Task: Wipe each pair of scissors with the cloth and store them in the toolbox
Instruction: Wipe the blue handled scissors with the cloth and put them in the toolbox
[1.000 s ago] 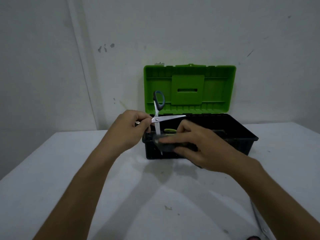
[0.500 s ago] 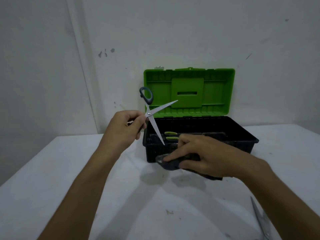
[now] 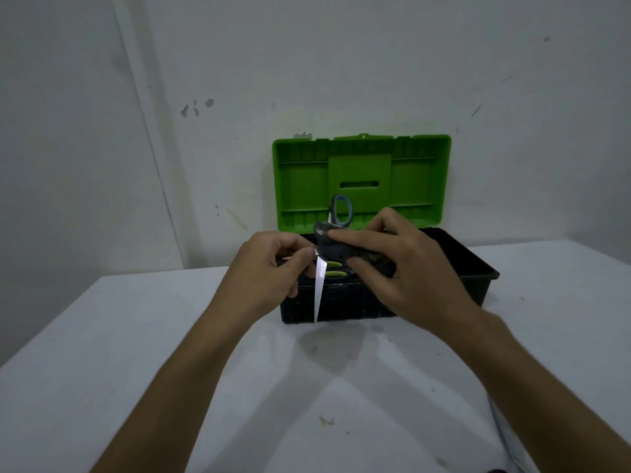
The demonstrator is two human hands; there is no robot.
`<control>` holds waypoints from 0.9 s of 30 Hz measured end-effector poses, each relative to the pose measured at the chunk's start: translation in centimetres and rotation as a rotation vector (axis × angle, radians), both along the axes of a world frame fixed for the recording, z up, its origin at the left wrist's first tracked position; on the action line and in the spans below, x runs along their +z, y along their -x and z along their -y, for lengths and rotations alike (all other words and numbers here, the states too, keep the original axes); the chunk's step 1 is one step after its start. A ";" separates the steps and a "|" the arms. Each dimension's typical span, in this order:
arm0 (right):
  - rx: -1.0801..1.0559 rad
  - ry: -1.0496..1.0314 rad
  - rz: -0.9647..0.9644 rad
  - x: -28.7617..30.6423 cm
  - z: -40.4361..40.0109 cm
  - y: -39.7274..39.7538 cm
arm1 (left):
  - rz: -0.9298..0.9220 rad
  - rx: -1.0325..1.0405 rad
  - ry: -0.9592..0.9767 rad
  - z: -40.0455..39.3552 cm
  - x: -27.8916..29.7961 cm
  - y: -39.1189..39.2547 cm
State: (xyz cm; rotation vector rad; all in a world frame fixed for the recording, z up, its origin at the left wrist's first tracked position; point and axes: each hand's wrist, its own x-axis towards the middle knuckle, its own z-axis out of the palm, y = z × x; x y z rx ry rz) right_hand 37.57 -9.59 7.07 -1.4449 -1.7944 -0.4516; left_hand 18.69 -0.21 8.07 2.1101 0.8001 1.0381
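While both hands work, another scissors (image 3: 505, 435) lies beside the right forearm.

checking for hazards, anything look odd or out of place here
One thing: the scissors in the left hand are spread open, one bare blade pointing down unshielded. Otherwise, only scuffs mark the table.

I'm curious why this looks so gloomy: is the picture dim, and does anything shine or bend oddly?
Head view: dim overall, with greyish walls; the scissors blade catches a bright glare as it hangs from the left hand; soft shadows of hands and cloth fall on the table before the toolbox; wide-angle distortion slants the wall edge at left.
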 end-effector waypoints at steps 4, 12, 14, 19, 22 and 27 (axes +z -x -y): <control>-0.059 -0.045 -0.051 -0.5 -0.7 -1.1 | 0.019 0.004 0.011 -0.1 0.3 0.4; -0.275 -0.030 -0.198 0.0 -0.2 -4.1 | 0.033 0.118 -0.012 -0.5 -0.3 0.3; -0.258 -0.031 -0.227 0.6 0.1 -4.0 | 0.045 0.133 -0.002 -0.4 -0.4 0.2; -0.207 -0.034 -0.271 1.3 0.5 -3.6 | -0.003 0.248 -0.175 -0.2 -0.9 -0.2; -0.196 -0.023 -0.326 1.4 0.7 -3.8 | -0.040 0.224 -0.222 -0.6 -1.2 -0.2; -0.151 0.000 -0.428 1.2 0.4 -4.1 | -0.193 0.273 -0.242 -0.5 -1.9 -0.7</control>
